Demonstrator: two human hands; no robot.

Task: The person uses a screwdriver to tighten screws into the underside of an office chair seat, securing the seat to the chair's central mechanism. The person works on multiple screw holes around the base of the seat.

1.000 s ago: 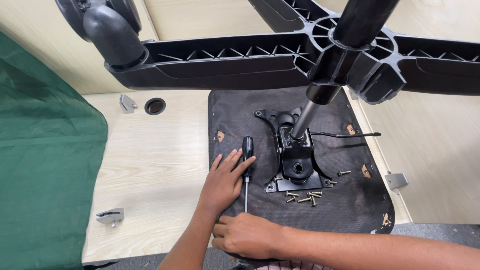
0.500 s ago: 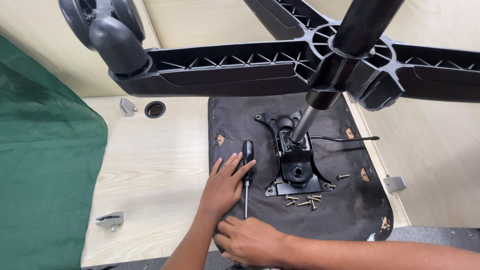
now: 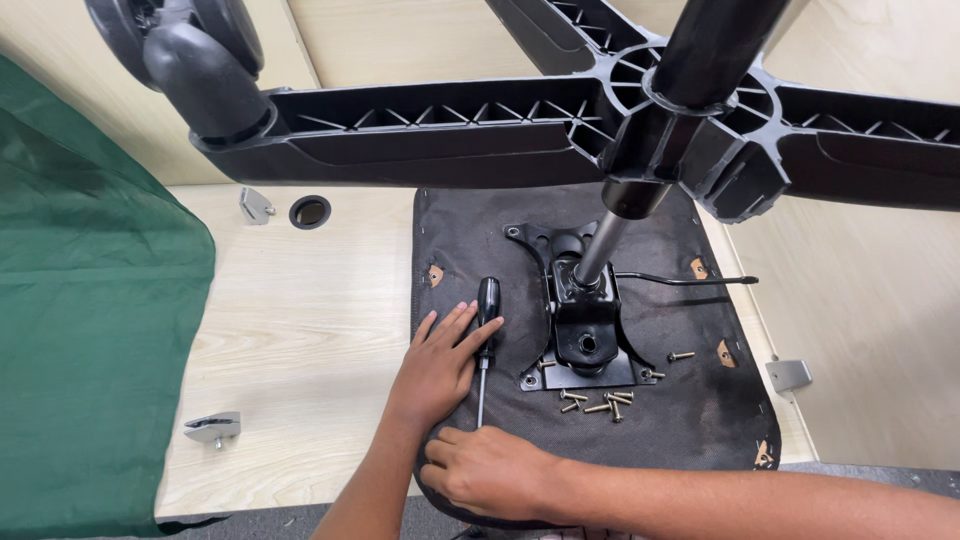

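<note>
An upturned black chair seat (image 3: 690, 420) lies on a pale wooden table (image 3: 300, 330). A black tilt mechanism (image 3: 585, 335) is mounted at its middle, and the gas column (image 3: 610, 235) rises from it to the star base (image 3: 450, 130) overhead. A black-handled screwdriver (image 3: 487, 310) lies on the seat. My left hand (image 3: 435, 365) rests flat beside it, fingertips touching the handle. My right hand (image 3: 490, 470) curls over the seat's front edge, just below the screwdriver's tip. Several loose screws (image 3: 600, 402) lie in front of the mechanism.
A green cloth (image 3: 90, 330) covers the table's left side. Metal brackets lie at the front left (image 3: 213, 428), back left (image 3: 256, 204) and right (image 3: 790, 375). A round cable hole (image 3: 309, 211) is near the back. A caster wheel (image 3: 185, 50) hangs at top left.
My left hand's fingers have shifted slightly against the screwdriver handle. My right hand stays on the seat's edge. The view has drifted a little.
</note>
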